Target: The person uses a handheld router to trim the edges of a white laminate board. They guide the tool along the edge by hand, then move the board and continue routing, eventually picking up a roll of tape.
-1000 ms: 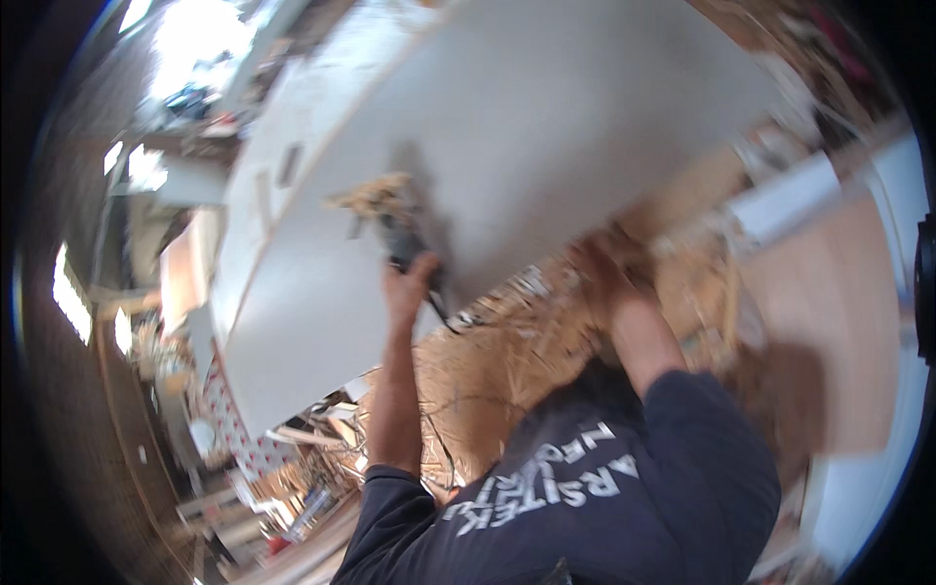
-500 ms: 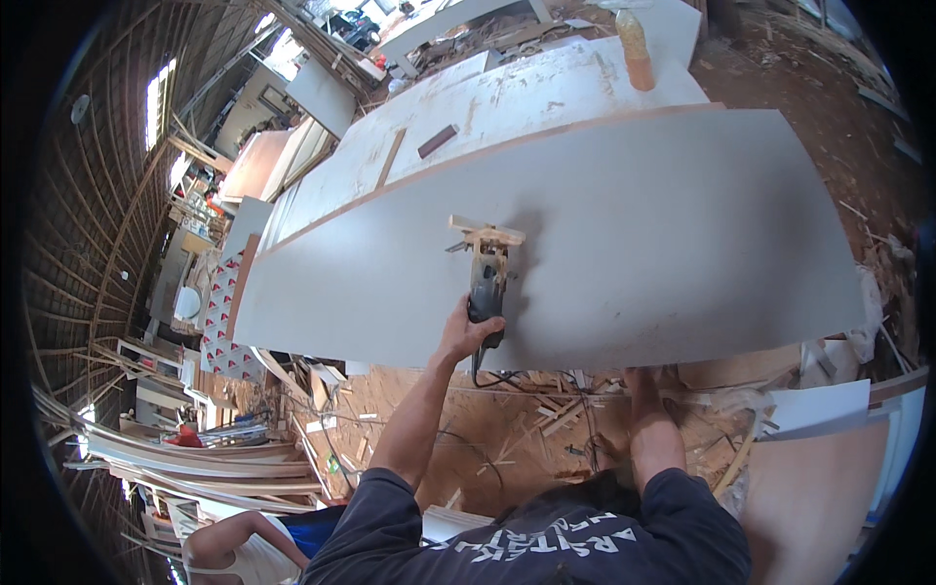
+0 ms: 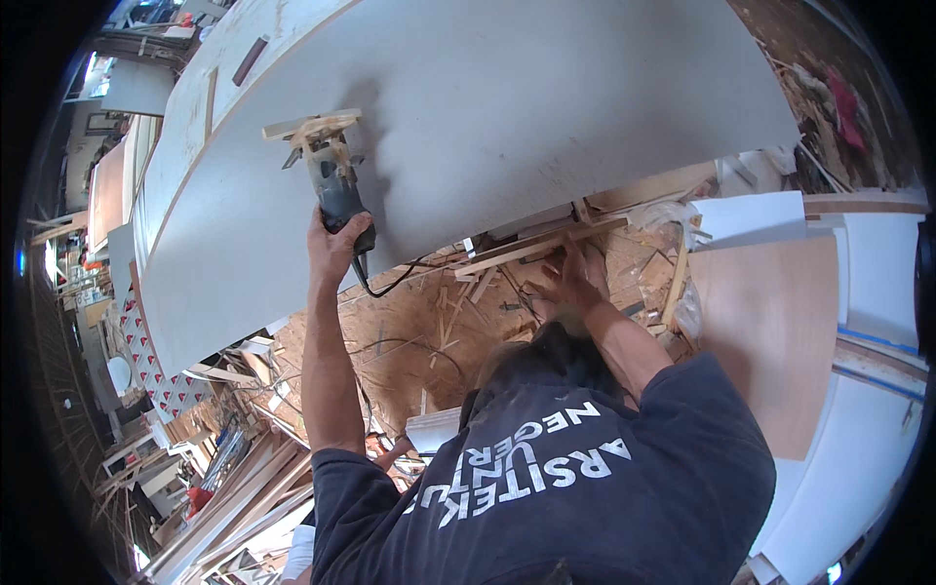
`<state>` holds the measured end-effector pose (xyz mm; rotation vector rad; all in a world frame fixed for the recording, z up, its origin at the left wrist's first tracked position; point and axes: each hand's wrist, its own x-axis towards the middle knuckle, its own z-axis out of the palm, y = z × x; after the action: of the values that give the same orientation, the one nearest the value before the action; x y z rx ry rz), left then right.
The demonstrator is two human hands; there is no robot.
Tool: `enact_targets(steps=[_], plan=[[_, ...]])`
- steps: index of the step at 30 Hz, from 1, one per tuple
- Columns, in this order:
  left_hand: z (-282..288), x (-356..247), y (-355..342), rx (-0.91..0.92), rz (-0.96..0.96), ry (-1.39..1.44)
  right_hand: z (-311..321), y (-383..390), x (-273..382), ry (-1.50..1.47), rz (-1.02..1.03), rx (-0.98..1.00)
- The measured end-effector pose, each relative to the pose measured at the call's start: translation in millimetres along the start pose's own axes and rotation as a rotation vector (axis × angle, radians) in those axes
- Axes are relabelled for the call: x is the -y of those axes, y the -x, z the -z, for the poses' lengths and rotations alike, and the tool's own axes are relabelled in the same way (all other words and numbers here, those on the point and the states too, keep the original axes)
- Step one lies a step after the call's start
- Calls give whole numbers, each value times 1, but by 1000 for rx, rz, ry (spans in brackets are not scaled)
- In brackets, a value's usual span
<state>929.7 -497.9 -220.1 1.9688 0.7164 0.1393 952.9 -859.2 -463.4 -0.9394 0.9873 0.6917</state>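
The left hand (image 3: 336, 244) grips a power tool (image 3: 331, 180) on the grey panel (image 3: 546, 107); below the panel's edge, the right hand (image 3: 577, 283) clutches a wood strip (image 3: 531, 249).

No packages, signs or screens show clearly. Only the dark shirt (image 3: 585, 487) at the lower middle carries white printed lettering, perhaps a logo.

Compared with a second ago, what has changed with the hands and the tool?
The view swung. The left hand still grips the power tool on the grey panel. The right hand stays low among the wood scraps below the panel's edge.
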Motion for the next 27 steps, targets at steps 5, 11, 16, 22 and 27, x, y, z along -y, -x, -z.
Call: enact_targets(steps=[5, 11, 16, 22, 27], plan=[[0, 0, -5, 28, -20, 24, 51, -34, -42, -29, -31, 22], [-2, -5, 3, 15, 20, 28, 63, 12, -41, 381, -26, -225], [-4, -3, -1, 26, 3, 10, 63, 37, -55, 1077, 861, -490], [0, -1, 3, 13, 35, 10, -4, -41, 2, 1474, 853, -80], [-5, -11, -3, 4, 57, -71, -29, -128, 11, 1687, 1048, -138]])
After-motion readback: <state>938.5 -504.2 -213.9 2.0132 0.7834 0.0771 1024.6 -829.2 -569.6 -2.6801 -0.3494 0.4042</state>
